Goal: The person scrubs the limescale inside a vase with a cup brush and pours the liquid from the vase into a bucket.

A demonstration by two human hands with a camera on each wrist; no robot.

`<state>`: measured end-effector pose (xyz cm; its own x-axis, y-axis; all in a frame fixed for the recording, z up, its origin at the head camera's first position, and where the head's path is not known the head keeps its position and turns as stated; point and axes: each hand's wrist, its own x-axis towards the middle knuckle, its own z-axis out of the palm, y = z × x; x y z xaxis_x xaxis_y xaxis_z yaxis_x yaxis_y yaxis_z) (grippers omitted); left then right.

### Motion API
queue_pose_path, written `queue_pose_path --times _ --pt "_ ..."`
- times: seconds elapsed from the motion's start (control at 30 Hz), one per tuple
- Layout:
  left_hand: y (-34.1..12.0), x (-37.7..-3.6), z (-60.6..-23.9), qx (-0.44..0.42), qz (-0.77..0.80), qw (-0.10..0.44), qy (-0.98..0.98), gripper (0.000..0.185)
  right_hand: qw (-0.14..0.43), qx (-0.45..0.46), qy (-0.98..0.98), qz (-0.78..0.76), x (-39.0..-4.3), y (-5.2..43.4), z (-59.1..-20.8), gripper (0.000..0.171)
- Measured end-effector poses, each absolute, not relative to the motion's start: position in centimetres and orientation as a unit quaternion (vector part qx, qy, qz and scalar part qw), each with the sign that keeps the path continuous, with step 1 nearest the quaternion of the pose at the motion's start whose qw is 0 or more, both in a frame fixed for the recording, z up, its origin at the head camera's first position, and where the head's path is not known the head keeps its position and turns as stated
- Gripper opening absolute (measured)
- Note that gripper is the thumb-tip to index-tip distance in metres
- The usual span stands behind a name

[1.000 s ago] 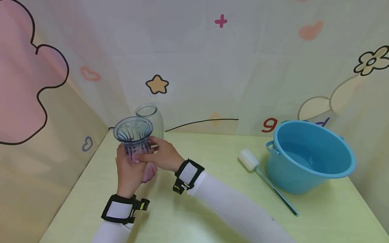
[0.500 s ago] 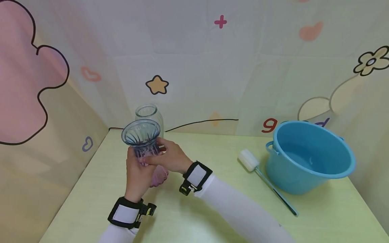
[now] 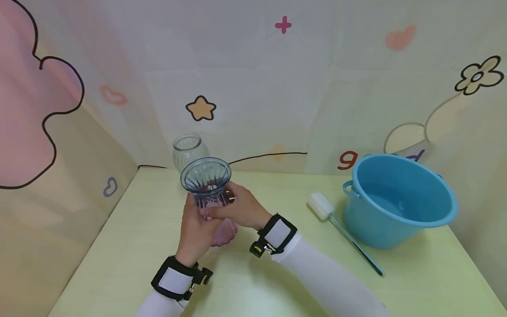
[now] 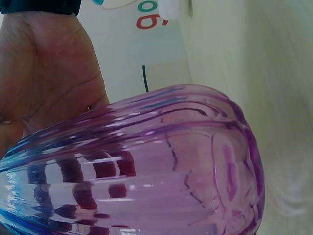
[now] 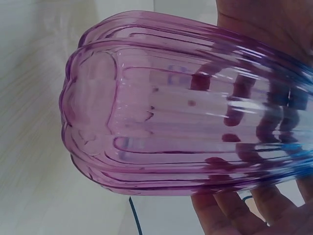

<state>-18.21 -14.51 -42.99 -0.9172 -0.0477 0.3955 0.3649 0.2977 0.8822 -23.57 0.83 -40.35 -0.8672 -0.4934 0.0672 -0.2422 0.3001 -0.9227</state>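
Observation:
A ribbed glass vase (image 3: 224, 232), blue at its flared rim and pink-purple toward the base, is held by both hands in the head view. My left hand (image 3: 198, 231) grips its left side below the rim. From the right, my right hand (image 3: 247, 206) wraps the neck, thumb across the front. The vase leans a little, base toward the right. In the left wrist view the vase body (image 4: 186, 161) fills the lower part. Fingers (image 5: 274, 205) show around and through the glass in the right wrist view, with the scalloped base toward the left.
A clear round glass vase (image 3: 189, 152) stands behind the held one, at the back of the pale table (image 3: 130, 246). To the right lie a white-headed bottle brush (image 3: 321, 206) and a blue bucket (image 3: 390, 229). A printed cloth backdrop (image 3: 253, 88) borders the table.
Both hands have carried the tinted vase to the right and slightly toward me. The clear vase behind it is now less covered. Brush and bucket stay in place.

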Motion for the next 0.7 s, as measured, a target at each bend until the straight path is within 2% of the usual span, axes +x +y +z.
queue_pose_path --times 0.27,0.7 --pt "-12.1 -17.8 -43.5 -0.121 -0.58 0.125 -0.796 0.078 0.102 -0.224 0.8 -0.547 -22.5 4.0 -40.9 0.071" --pt "-9.1 -17.2 -43.8 -0.165 -0.569 0.074 -0.802 0.085 0.091 -0.199 0.796 -0.565 -20.4 8.7 -41.6 0.065"
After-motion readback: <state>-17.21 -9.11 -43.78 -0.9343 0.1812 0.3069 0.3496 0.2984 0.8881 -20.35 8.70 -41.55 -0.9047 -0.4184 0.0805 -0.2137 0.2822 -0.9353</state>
